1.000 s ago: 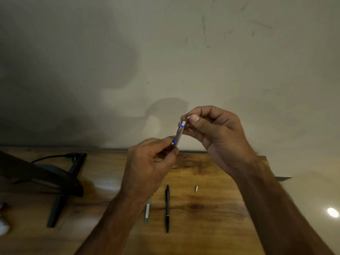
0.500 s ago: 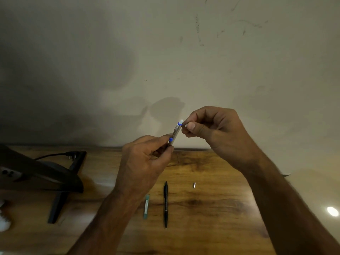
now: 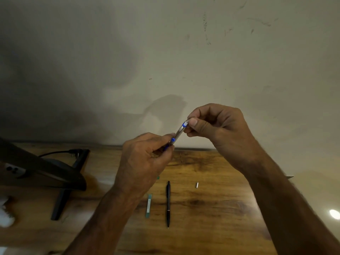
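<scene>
Sliding up the barrel since the earlier frames, the right hand [image 3: 219, 129] is now bringing its thumb and forefinger to the white cap [image 3: 186, 123] of the mechanical pencil [image 3: 178, 133]; its grip is pinching that cap end, with the other fingers curling behind; the left hand [image 3: 143, 162] is gripping the lower barrel near the blue ring, thumb and fingers pressing round it; the pencil is being held in the air above the counter [image 3: 230, 214], slanting with its cap toward 1 o'clock; the shift is suggesting, as I judge it, that the cap is about to be pulled off or seated, probably for refilling; a green lead case [image 3: 148, 205] and a black pen [image 3: 168, 203] are lying at 6 o'clock of the hands, and a small metal piece [image 3: 196, 185] is sitting toward 5 o'clock.
</scene>
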